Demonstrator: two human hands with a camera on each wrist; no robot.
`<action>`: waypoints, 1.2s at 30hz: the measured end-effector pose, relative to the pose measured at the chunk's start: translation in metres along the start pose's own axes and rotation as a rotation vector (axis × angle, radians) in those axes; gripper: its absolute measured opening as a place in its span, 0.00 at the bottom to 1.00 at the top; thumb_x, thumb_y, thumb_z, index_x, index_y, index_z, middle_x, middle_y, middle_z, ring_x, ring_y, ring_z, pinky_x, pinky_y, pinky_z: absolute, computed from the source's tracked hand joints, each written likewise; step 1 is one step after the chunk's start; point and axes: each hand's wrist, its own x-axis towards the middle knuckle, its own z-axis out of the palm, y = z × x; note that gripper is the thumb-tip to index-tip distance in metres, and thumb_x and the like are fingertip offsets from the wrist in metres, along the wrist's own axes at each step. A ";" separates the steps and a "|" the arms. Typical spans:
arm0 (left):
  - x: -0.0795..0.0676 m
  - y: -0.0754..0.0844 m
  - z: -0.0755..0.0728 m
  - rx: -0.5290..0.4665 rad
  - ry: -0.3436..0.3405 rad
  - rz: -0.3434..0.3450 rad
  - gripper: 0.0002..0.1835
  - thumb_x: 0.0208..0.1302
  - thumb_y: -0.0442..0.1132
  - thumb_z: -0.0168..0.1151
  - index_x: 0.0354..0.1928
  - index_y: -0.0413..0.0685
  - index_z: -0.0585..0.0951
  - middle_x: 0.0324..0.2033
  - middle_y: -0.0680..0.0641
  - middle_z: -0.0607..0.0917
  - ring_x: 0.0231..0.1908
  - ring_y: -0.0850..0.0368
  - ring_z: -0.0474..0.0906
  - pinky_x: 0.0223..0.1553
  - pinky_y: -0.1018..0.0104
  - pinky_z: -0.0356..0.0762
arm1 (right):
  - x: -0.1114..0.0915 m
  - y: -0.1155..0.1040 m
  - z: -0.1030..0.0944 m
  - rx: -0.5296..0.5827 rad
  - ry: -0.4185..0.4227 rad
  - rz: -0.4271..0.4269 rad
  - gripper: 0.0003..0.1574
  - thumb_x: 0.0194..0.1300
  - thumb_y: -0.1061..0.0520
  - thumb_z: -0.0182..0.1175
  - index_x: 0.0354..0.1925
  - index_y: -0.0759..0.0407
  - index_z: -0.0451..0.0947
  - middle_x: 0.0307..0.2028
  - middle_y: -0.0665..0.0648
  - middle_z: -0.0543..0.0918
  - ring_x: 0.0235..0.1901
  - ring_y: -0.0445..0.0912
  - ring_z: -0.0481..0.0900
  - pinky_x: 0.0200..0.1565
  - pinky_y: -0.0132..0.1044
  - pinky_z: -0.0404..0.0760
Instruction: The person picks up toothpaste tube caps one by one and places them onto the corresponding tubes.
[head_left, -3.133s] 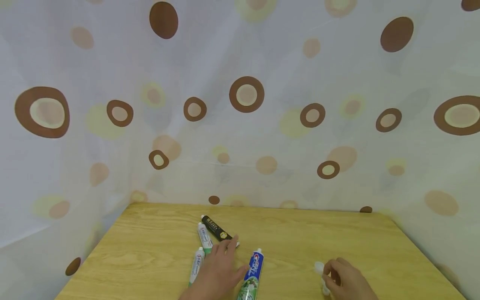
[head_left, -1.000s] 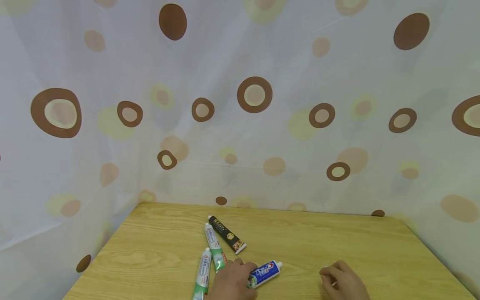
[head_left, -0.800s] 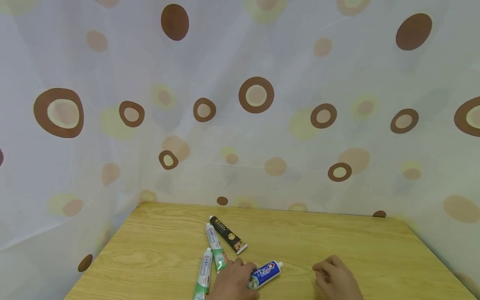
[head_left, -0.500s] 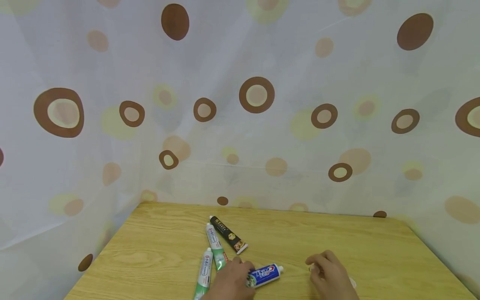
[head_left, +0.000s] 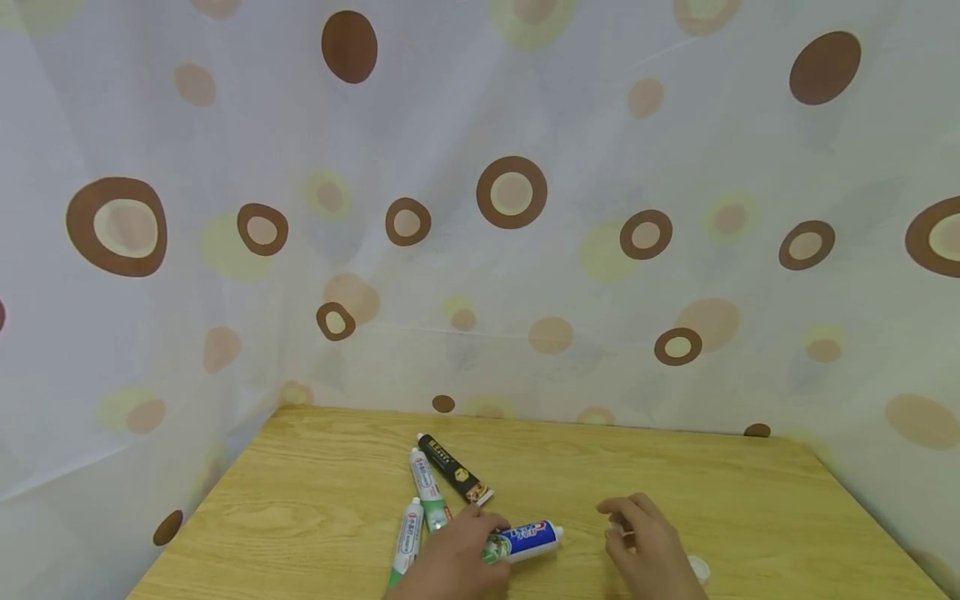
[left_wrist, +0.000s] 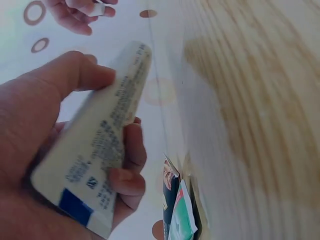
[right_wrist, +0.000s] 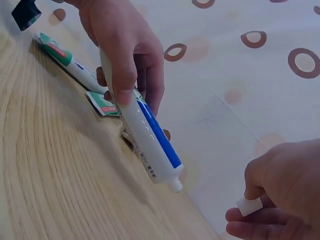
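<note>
My left hand (head_left: 461, 554) grips a blue, white and green toothpaste tube (head_left: 531, 540) around its body, thumb on one side and fingers curled on the other. In the right wrist view the tube slants down toward its bare threaded nozzle (right_wrist: 176, 185), held over the table. My right hand (head_left: 648, 546) is a short way to the right of the nozzle. Between thumb and fingers it pinches a small white cap (right_wrist: 249, 205), which is apart from the tube. In the left wrist view the tube's printed back faces the camera.
Two white-and-green toothpaste tubes (head_left: 407, 537) and a black one (head_left: 454, 468) lie on the wooden table (head_left: 330, 475) left of and beyond my left hand. A round white piece (head_left: 699, 569) lies beside my right hand. A dotted curtain (head_left: 570, 275) surrounds the table.
My left hand has taken hold of the blue tube and turned its nozzle rightward. My right hand has moved left toward the nozzle, uncovering the round white piece on the table.
</note>
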 end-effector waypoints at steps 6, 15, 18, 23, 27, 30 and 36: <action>-0.002 0.003 -0.003 0.011 0.074 0.027 0.25 0.52 0.53 0.72 0.54 0.63 0.81 0.45 0.55 0.82 0.37 0.64 0.74 0.37 0.64 0.77 | 0.002 -0.002 -0.004 0.019 -0.036 0.048 0.15 0.63 0.69 0.61 0.48 0.59 0.82 0.36 0.51 0.77 0.33 0.33 0.74 0.35 0.25 0.80; -0.004 0.004 -0.013 0.040 0.124 0.123 0.23 0.56 0.49 0.71 0.56 0.67 0.80 0.55 0.51 0.82 0.57 0.48 0.78 0.49 0.54 0.82 | 0.002 -0.008 -0.016 0.125 -0.078 0.108 0.10 0.66 0.60 0.64 0.47 0.57 0.80 0.35 0.50 0.81 0.32 0.34 0.78 0.35 0.29 0.80; -0.004 0.004 -0.018 0.026 0.127 0.176 0.22 0.59 0.50 0.70 0.56 0.66 0.80 0.55 0.52 0.82 0.56 0.52 0.79 0.51 0.58 0.82 | 0.003 -0.009 -0.017 0.170 -0.129 0.137 0.10 0.67 0.57 0.63 0.45 0.58 0.79 0.36 0.52 0.82 0.31 0.37 0.79 0.33 0.30 0.80; -0.004 0.002 -0.023 -0.008 0.136 0.265 0.23 0.61 0.51 0.70 0.58 0.64 0.80 0.49 0.57 0.83 0.42 0.69 0.76 0.43 0.73 0.78 | 0.002 -0.009 -0.017 0.237 -0.166 0.161 0.08 0.67 0.56 0.64 0.41 0.58 0.76 0.33 0.55 0.82 0.30 0.41 0.79 0.32 0.32 0.80; -0.006 0.002 -0.025 -0.032 0.151 0.358 0.24 0.62 0.48 0.70 0.60 0.64 0.79 0.51 0.59 0.84 0.44 0.71 0.77 0.45 0.75 0.79 | 0.001 -0.008 -0.019 0.276 -0.192 0.179 0.11 0.67 0.54 0.64 0.42 0.60 0.78 0.34 0.57 0.82 0.31 0.44 0.80 0.33 0.33 0.81; -0.007 0.003 -0.026 -0.032 0.186 0.443 0.24 0.60 0.45 0.71 0.60 0.63 0.80 0.52 0.58 0.85 0.47 0.69 0.80 0.47 0.74 0.80 | -0.001 -0.006 -0.021 0.268 -0.202 0.155 0.14 0.66 0.53 0.65 0.45 0.61 0.80 0.37 0.56 0.84 0.33 0.43 0.81 0.35 0.32 0.81; -0.008 0.004 -0.024 -0.048 0.244 0.549 0.22 0.58 0.43 0.73 0.56 0.60 0.84 0.52 0.59 0.86 0.48 0.67 0.82 0.47 0.73 0.81 | -0.003 -0.004 -0.025 0.234 -0.201 0.103 0.13 0.66 0.55 0.65 0.47 0.59 0.82 0.45 0.56 0.86 0.40 0.36 0.82 0.42 0.28 0.81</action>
